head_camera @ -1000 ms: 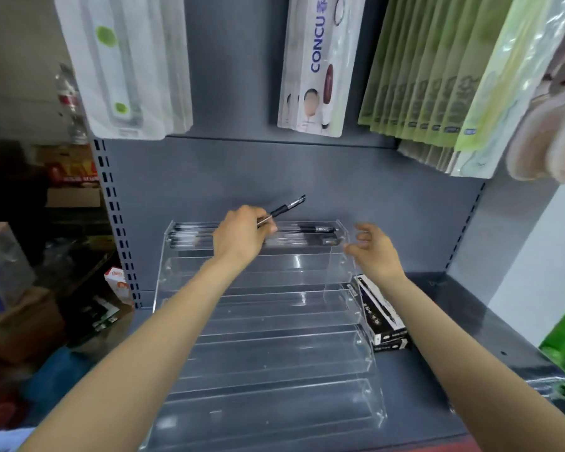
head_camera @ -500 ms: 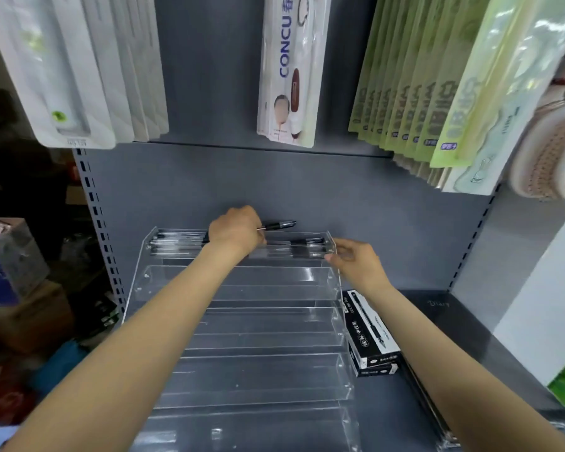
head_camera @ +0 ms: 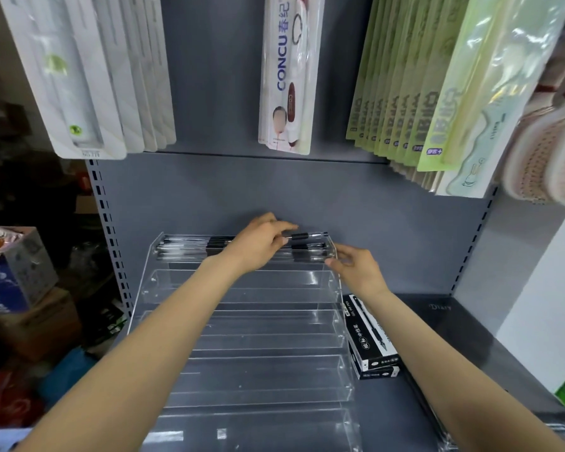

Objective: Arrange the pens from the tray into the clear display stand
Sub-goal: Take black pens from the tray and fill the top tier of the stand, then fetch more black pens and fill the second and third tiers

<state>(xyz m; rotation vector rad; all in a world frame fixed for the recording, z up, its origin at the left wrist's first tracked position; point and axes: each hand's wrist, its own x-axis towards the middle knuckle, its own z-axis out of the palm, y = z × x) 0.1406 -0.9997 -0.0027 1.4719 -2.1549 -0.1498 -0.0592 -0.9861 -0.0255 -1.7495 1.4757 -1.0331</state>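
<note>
Left hand (head_camera: pixel 261 244) pinching one black-grip pen (head_camera: pixel 304 236) by its barrel, fingers curled round it, holding it level just above the rear of the top tier of the clear display stand (head_camera: pixel 242 321). Right hand (head_camera: pixel 356 269) resting against the stand's upper right corner, fingers loosely bent on the acrylic edge, apparently steadying it; gripping nothing that can be made out. Lying already in the top tier: a row of pens (head_camera: pixel 193 247), clear barrels with dark grips, packed close, at least three or four, exact count not readable through the glare. Showing five stepped tiers on the stand, the lower four holding nothing visible. Sitting just beside the stand's right side on the grey shelf (head_camera: pixel 454 353): two black pen boxes (head_camera: pixel 369 340), stacked. Source tray not clearly identifiable; a clear edge showing at lower right, contents unreadable. Handling, as judged: pen light, stiff, smooth plastic barrel likely sliding between fingertips, rubber grip section offering the surer hold; taking it mid-barrel or at the grip keeping it level for laying flat. Stand rigid yet light, liable to shifting when nudged, hence the bracing. Hanging above: packaged goods on pegs, count not attempted.
</note>
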